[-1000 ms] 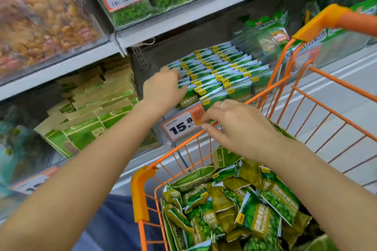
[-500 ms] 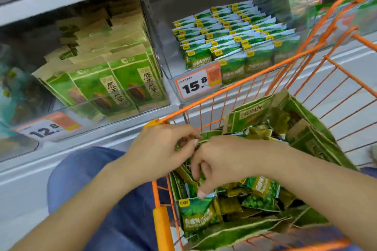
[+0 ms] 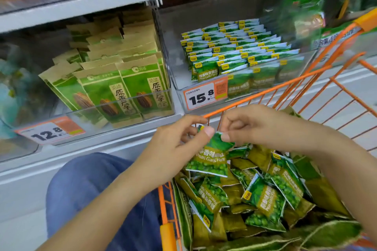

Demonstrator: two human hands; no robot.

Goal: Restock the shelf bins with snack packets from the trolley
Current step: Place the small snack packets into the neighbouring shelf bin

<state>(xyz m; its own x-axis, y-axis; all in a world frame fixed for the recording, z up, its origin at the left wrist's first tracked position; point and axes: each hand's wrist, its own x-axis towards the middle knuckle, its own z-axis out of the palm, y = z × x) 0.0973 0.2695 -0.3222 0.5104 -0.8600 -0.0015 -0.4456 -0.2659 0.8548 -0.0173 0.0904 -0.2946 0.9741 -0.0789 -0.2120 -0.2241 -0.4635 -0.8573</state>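
A green garlic-pea snack packet (image 3: 210,158) hangs just above the orange wire trolley (image 3: 265,92), pinched at its top edge by both hands. My left hand (image 3: 179,144) grips the top left corner and my right hand (image 3: 255,126) grips the top right corner. Below it the trolley holds a loose heap of several more green pea packets (image 3: 263,197) inside a torn green bag. The clear shelf bin (image 3: 177,75) above, tagged 15.8, holds neat rows of the same packets (image 3: 240,51).
To the left a second clear bin (image 3: 122,112) tagged 12.8 holds upright green and brown seed packs (image 3: 110,91). A grey shelf lip (image 3: 81,149) runs below the bins. My blue-clad knee (image 3: 91,189) is beside the trolley's orange corner (image 3: 168,234).
Both hands left the shelf bin, dropped into the trolley, and have now lifted one pea packet up out of the heap. The view tilted downward.
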